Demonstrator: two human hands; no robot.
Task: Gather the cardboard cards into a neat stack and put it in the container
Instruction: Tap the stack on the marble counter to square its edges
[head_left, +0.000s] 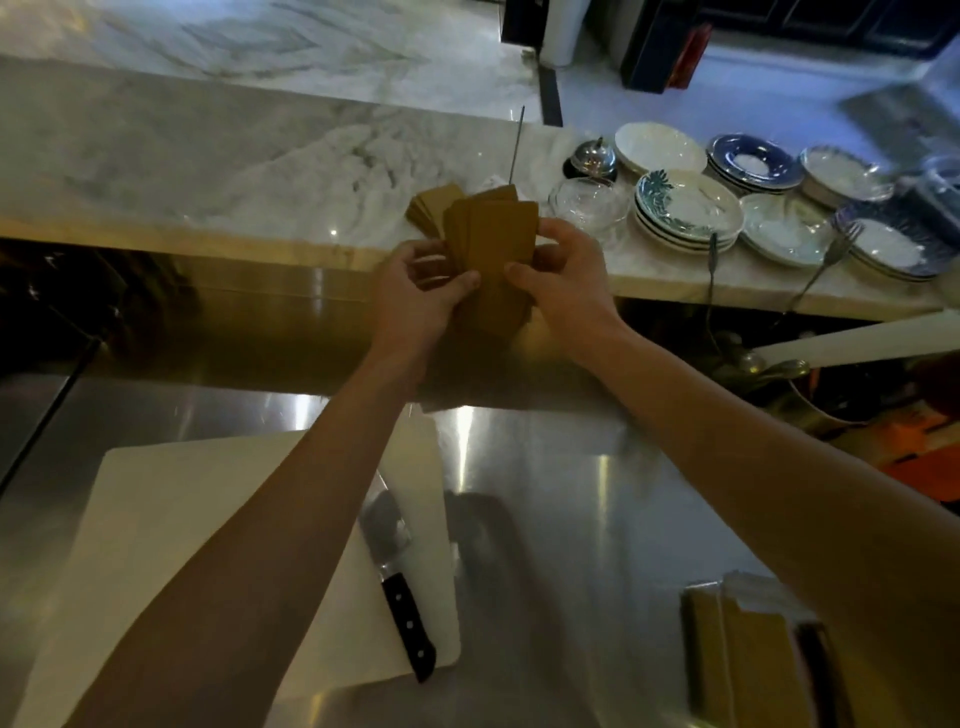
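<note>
A fanned bunch of brown cardboard cards (496, 244) is held upright above the edge of the marble ledge. My left hand (421, 291) grips its left side, thumb pressed on the front card. My right hand (563, 273) holds the right side, thumb also on the front. Several more brown cards (430, 205) lie in a loose pile on the ledge just behind my hands. At the lower right of the steel counter stands a container (748, 654) with brown cards inside, partly hidden by my right forearm.
Stacks of plates (691, 208) and a glass bowl (589, 202) crowd the ledge to the right, with a service bell (592, 158) and a thin spike (517, 143) behind. A white cutting board (208, 545) with a black-handled knife (400, 587) lies on the steel counter below.
</note>
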